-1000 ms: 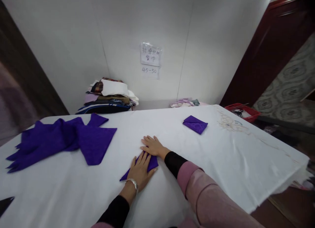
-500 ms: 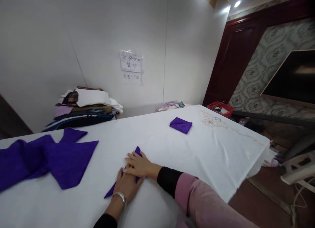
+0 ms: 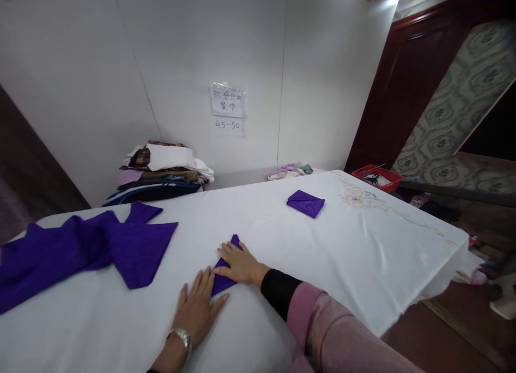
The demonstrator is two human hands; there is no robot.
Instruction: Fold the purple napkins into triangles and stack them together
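A small purple cloth napkin [image 3: 224, 284], folded to a narrow pointed shape, lies on the white tablecloth [image 3: 258, 330] in front of me. My right hand [image 3: 238, 263] rests flat across its upper part with fingers stretched out, covering some of it. Beside its left edge my left hand [image 3: 197, 306], with a silver bracelet at the wrist, lies flat on the cloth; the fingers are spread and their tips reach the napkin's edge. Farther off to the right sits a neatly folded purple napkin [image 3: 306, 203]. Loose purple napkins [image 3: 139, 249] lie in a heap on the left.
A pile of folded clothes [image 3: 165, 171] stands behind the table's far left edge. A red basket [image 3: 379, 179] is beyond the far right corner, near some pinkish cloth [image 3: 286, 171]. A paper sign [image 3: 228, 101] hangs on the wall.
The napkin's lower left point, seen before, no longer sticks out; the napkin looks shorter. My left hand has slid left, off the napkin's middle. The view has turned slightly left.
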